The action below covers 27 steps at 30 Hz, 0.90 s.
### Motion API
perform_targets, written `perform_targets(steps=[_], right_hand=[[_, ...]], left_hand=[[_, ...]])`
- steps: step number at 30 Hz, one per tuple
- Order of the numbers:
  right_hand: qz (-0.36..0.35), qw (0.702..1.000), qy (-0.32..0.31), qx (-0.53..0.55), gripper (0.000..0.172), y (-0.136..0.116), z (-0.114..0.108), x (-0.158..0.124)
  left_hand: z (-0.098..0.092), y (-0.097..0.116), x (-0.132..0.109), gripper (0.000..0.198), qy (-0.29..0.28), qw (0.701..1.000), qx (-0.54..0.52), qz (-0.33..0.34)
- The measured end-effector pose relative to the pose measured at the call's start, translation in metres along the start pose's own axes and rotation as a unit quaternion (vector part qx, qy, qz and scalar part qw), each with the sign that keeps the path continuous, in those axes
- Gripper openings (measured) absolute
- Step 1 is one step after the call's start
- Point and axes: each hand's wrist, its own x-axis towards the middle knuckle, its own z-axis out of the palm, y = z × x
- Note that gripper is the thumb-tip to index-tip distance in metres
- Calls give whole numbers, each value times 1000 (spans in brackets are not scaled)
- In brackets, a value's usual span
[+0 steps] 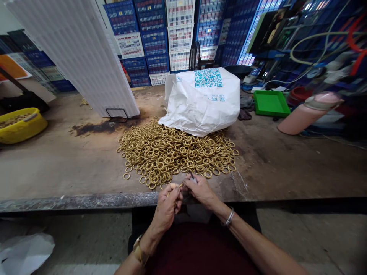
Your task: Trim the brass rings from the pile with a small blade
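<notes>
In the head view, my left hand [169, 204] is closed just off the table's front edge, its fingers pinched on a brass-coloured ring [180, 185] that is mostly hidden. Close on its right, my right hand [203, 192] is closed around a small thin tool [192, 175] with a dark tip; its exact kind is too small to tell. The fingertips of both hands nearly meet at the ring. Just beyond them a wide heap of loose brass-coloured rings [172, 152] spreads over the table.
A white printed sack [203, 107] lies behind and partly on the heap. On the wooden table [71, 168] stand a yellow basin [25, 128], a tall white ribbed panel [83, 57], a green tray [271, 103] and a tilted-looking pink bottle [304, 114]. Stacked crates [155, 42] line the back.
</notes>
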Motion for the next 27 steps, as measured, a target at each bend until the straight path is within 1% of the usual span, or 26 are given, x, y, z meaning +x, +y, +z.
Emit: perform_targets(steps=[2,3,5,7,9,13,16,18,20,22,24,25,27], right_hand=[[-44,995,18,-85,15,4,-2,-1],[-71,989,15,-130,15,5,-3,-3],[-123,969,-12,-212,14,6,-3,-8],[-155,950,-41,-268,14,4,-3,-13],[-167,938,-60,-297,15,3,-2,-17],[-174,927,-76,-323,16,2,-1,-17],[-159,913,-93,-365,16,2,-2,-14],[-139,897,-89,-411,16,1,-4,-11],[-113,878,-70,-459,18,1,-5,-8],[-94,865,-51,-490,21,1,-4,-4],[-95,864,-34,-494,21,1,0,-1],[-105,867,-26,-487,21,0,3,0],[-133,874,-14,-467,20,-2,10,2]], left_hand=[[-1,-2,0,31,2,1000,4,9],[-2,-3,1,31,3,1000,7,14],[-3,-5,2,30,7,999,19,27],[-5,-7,3,31,11,998,38,41],[-6,-8,3,32,12,997,59,49],[-8,-7,4,35,8,994,86,63],[-10,-5,1,33,5,991,105,82],[-12,-4,-5,31,-5,990,110,84],[-13,-2,-14,29,-31,992,98,68],[-15,-2,-23,26,-73,995,54,32],[-17,-3,-29,24,-103,994,-18,-13],[-20,-5,-30,24,-107,992,-54,-33],[-26,-8,-30,24,-92,988,-110,-60]])
